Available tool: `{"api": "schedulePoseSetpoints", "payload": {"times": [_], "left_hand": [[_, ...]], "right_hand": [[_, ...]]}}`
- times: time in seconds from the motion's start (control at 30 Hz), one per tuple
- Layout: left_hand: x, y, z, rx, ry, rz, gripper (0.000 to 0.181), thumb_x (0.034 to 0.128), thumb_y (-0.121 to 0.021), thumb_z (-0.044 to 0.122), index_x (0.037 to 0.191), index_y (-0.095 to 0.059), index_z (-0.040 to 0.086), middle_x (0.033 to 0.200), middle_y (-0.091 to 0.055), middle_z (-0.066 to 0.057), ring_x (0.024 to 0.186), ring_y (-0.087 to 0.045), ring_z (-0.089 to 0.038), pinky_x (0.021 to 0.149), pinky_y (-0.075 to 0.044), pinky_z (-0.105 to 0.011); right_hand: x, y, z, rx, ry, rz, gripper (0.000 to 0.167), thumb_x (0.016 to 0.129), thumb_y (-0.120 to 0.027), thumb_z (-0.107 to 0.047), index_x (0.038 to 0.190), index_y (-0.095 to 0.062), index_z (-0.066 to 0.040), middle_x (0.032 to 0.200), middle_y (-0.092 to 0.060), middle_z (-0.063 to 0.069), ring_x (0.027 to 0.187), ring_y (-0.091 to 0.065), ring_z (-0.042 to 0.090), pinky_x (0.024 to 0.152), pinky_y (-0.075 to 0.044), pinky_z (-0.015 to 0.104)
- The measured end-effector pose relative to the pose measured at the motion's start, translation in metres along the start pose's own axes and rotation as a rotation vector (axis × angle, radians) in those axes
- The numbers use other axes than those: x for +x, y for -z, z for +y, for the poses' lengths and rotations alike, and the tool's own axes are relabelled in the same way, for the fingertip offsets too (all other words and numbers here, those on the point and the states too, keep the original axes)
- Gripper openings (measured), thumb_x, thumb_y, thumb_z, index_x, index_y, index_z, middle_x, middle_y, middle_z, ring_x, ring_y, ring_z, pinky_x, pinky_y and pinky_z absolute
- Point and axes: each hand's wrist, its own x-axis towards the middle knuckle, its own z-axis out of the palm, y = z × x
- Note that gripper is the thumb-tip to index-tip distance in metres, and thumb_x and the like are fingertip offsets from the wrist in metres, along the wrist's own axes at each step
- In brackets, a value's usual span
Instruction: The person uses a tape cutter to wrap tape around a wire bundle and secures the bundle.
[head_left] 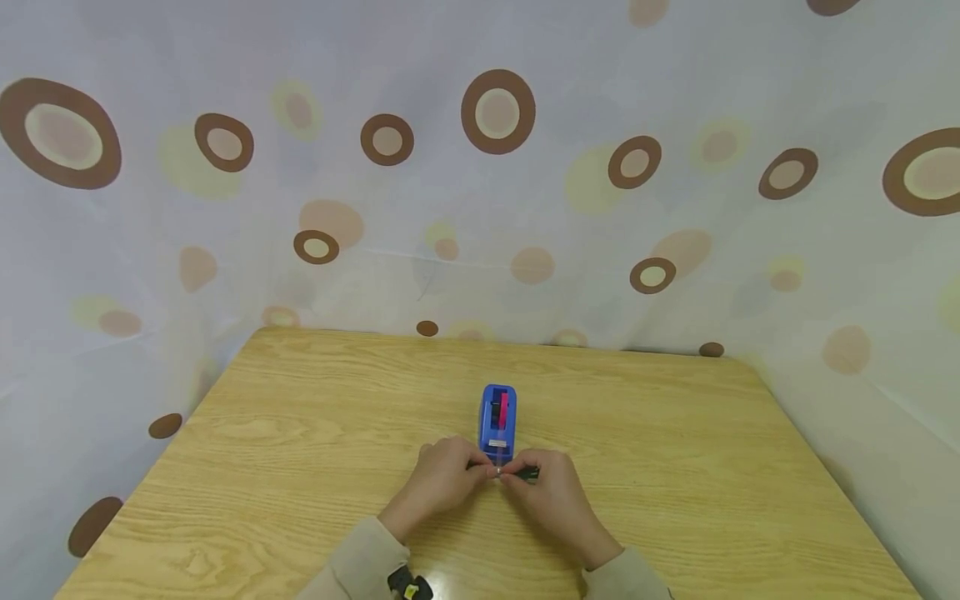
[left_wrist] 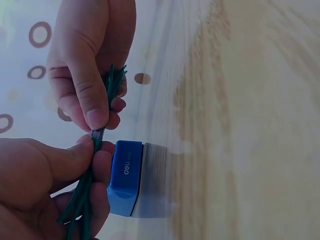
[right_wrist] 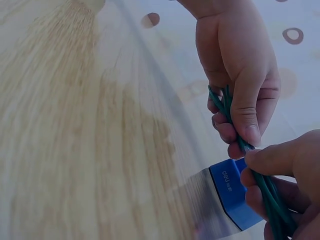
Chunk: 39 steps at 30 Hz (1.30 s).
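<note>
wooden table [head_left: 675,467], ring-patterned backdrop [head_left: 562,196], hands [head_left: 553,493] gripping strands [right_wrist: 272,200]

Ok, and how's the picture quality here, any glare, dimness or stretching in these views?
Head view: brightest of the three, a small pale glare on the tabletop by the bottom edge, circles on the patterned backdrop stretched toward the sides; left wrist view: dimmer, the blue tape dispenser faintly mirrored in the tabletop; right wrist view: similarly dim, with that reflection too.

Green strand bundle [right_wrist: 272,200], ends splayed, pinched near middle; blue tape dispenser [head_left: 487,427] just beyond.
</note>
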Motion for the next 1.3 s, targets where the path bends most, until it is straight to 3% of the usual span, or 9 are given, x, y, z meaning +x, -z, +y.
{"api": "schedulePoseSetpoints", "payload": {"times": [0.27,0.5,0.83,1.03,1.3], "left_hand": [[0.000,-0.001,0.002,0.054,-0.052,0.088,0.013,0.0891,-0.074,0.030,0.083,-0.081,0.022,0.083,-0.072,0.012,0.077,-0.063,-0.005,0.084,-0.040,-0.051],[0.000,-0.002,0.005,0.074,-0.049,0.126,0.010,0.0865,-0.076,0.029,0.085,-0.081,0.021,0.088,-0.074,0.009,0.081,-0.065,-0.008,0.083,-0.036,-0.045],[0.000,-0.001,0.008,0.096,-0.054,0.151,0.007,0.0851,-0.078,0.029,0.083,-0.081,0.023,0.085,-0.074,0.011,0.082,-0.065,-0.007,0.088,-0.033,-0.047],[0.001,0.000,0.008,0.103,-0.053,0.151,0.008,0.0848,-0.078,0.030,0.081,-0.081,0.024,0.085,-0.073,0.012,0.082,-0.065,-0.007,0.090,-0.033,-0.049],[0.001,0.003,0.008,0.107,-0.040,0.115,0.008,0.0847,-0.078,0.030,0.079,-0.080,0.025,0.085,-0.073,0.013,0.081,-0.064,-0.006,0.086,-0.035,-0.049]], "right_hand": [[0.003,0.002,0.000,0.077,-0.076,-0.016,0.006,0.084,-0.077,-0.006,0.082,-0.075,-0.010,0.085,-0.070,-0.005,0.083,-0.063,0.014,0.074,-0.051,0.028],[0.007,0.008,-0.003,0.094,-0.096,-0.062,0.004,0.085,-0.077,-0.005,0.086,-0.075,-0.009,0.087,-0.071,-0.002,0.083,-0.063,0.014,0.075,-0.051,0.029],[0.015,0.021,-0.006,0.077,-0.116,-0.152,0.006,0.087,-0.077,-0.014,0.088,-0.078,-0.009,0.088,-0.073,-0.003,0.085,-0.065,0.013,0.078,-0.053,0.033],[0.018,0.022,-0.007,0.133,-0.143,-0.241,0.005,0.089,-0.074,-0.010,0.090,-0.074,-0.005,0.086,-0.070,0.001,0.081,-0.063,0.015,0.070,-0.052,0.031],[0.017,0.018,-0.004,0.122,-0.098,-0.212,0.006,0.087,-0.074,-0.005,0.082,-0.073,-0.006,0.086,-0.070,0.002,0.084,-0.060,0.015,0.079,-0.049,0.032]]}}
